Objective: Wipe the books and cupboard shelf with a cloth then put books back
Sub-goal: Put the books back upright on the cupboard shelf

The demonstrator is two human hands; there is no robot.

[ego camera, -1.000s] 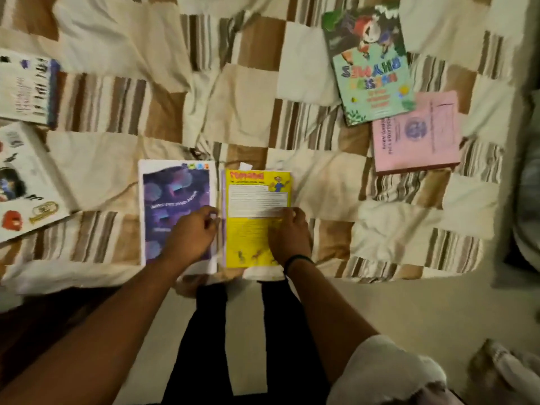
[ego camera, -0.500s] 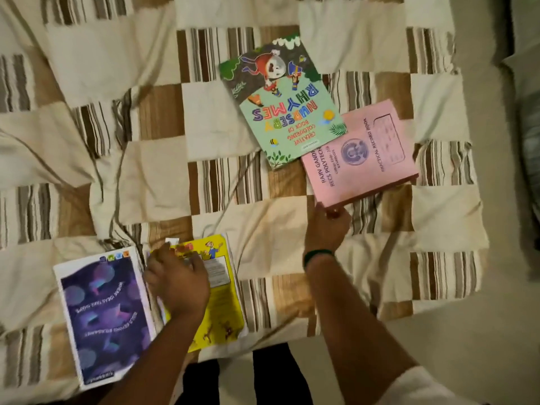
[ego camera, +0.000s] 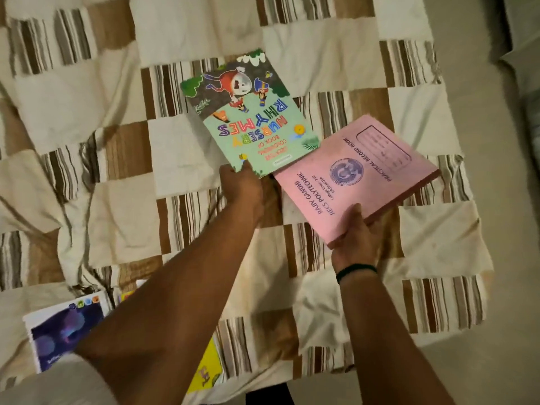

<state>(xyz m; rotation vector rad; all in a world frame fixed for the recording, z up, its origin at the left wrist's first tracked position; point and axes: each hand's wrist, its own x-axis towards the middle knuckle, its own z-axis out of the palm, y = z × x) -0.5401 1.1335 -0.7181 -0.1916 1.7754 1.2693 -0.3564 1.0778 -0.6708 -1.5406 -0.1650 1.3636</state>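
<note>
The left hand (ego camera: pixel 242 185) pinches the nursery rhymes book (ego camera: pixel 248 112); beside it, the right hand (ego camera: pixel 358 238) grips the pink record book (ego camera: pixel 356 176). A corner-only hold could let one slip onto the bed quilt (ego camera: pixel 175 33).

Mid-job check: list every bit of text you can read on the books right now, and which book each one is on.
"NURSERY RHYMES": green colouring book, held by the left hand.
"COLOURING BOOK OF": same cover; the smaller line below it is blurred.
"RAJIV GANDHI", "RECS POLYTECHNIC", "PRACTICAL RECORD BOOK": pink record book, held by the right hand; its small lines, seal and box are unreadable.
Purple book and yellow book: text unreadable.
</note>
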